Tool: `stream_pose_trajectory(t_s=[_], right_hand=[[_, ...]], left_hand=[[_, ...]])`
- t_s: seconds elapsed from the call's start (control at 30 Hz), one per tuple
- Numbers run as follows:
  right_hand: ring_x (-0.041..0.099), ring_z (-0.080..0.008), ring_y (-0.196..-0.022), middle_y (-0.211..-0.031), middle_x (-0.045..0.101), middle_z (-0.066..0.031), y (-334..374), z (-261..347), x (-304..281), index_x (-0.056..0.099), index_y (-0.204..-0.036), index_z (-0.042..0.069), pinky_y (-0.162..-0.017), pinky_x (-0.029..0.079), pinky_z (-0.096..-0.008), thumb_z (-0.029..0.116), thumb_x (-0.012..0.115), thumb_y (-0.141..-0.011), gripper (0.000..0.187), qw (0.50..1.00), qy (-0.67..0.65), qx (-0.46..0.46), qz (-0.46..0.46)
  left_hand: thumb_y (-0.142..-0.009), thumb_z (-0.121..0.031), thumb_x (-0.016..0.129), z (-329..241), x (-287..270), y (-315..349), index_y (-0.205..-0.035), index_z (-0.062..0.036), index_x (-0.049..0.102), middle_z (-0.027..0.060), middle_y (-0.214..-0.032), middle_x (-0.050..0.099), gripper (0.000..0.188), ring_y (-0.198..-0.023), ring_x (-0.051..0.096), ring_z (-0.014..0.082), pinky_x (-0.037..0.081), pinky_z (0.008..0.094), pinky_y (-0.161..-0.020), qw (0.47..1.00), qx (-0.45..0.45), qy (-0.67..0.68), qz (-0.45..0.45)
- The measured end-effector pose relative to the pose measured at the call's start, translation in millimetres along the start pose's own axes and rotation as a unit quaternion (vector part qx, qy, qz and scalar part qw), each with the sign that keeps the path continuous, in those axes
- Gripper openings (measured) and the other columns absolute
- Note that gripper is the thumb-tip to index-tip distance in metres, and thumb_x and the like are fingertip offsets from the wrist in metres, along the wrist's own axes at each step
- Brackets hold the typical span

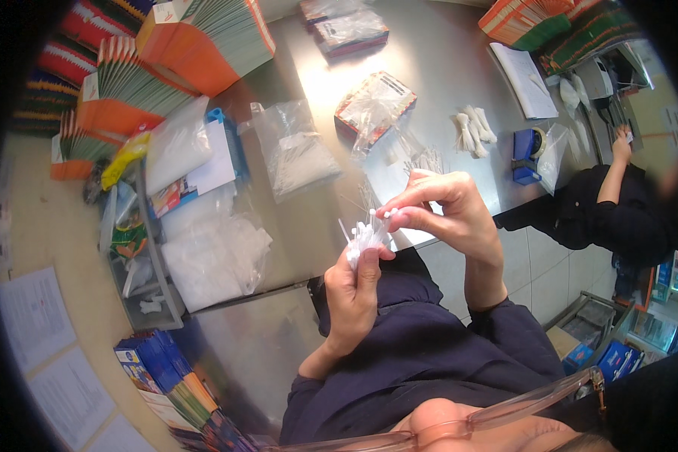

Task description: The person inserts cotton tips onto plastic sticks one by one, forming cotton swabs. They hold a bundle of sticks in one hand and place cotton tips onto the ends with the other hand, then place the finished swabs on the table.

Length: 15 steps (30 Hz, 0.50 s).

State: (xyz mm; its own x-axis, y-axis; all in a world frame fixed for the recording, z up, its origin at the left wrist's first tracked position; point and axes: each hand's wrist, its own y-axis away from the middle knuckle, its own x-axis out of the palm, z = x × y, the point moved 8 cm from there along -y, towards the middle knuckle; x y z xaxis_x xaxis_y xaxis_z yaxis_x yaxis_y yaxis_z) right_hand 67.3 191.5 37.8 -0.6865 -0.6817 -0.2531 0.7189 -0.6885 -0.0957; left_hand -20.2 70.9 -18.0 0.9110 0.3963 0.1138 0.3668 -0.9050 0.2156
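Observation:
My left hand (356,297) is closed round a bunch of thin white plastic ties (364,242), which look like cable ties, with their small blocky heads at the top. Just above it on the right, my right hand (452,209) pinches a few ties by their white heads (389,214) between thumb and fingertips. Thin tails stick out past the fingers, too fine to count. Behind my right hand, more loose ties (427,160) lie on the metal table (313,68), partly hidden by the fingers.
Tied white bundles (474,131) and a blue tape dispenser (527,154) stand to the right. Clear bags of white pieces (297,154) lie left of centre, near a grey tray (175,297). Orange-covered stacks (203,38) fill the far left. A co-worker (606,188) is at right.

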Motion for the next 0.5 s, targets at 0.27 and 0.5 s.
stream_pose_trajectory(t_s=[0.27,0.5], right_hand=[[0.043,-0.0066,-0.057,-0.065,0.06,-0.0017,-0.3,3.7,-2.2,0.07,-0.083,0.002,-0.051,0.033,-0.0219,0.011,0.072,-0.075,0.012,1.0,0.003,0.02,0.018],[0.042,-0.0059,-0.057,-0.064,0.059,-0.0006,-6.9,4.1,-2.4,0.07,-0.083,0.003,-0.051,0.032,-0.021,0.012,0.072,-0.075,0.013,1.0,-0.001,0.029,0.009]], left_hand=[[-0.094,-0.022,0.048,-1.5,-1.1,0.9,-0.086,0.0004,0.061,-0.0046,-0.055,0.039,0.027,-0.051,0.032,0.0022,0.027,0.0211,-0.046,1.0,0.0,0.0,0.007],[-0.094,-0.022,0.048,-6.9,-1.8,1.2,-0.086,-0.0004,0.061,-0.0029,-0.054,0.041,0.026,-0.05,0.034,0.0032,0.028,0.0224,-0.046,0.999,0.019,-0.026,0.006]])
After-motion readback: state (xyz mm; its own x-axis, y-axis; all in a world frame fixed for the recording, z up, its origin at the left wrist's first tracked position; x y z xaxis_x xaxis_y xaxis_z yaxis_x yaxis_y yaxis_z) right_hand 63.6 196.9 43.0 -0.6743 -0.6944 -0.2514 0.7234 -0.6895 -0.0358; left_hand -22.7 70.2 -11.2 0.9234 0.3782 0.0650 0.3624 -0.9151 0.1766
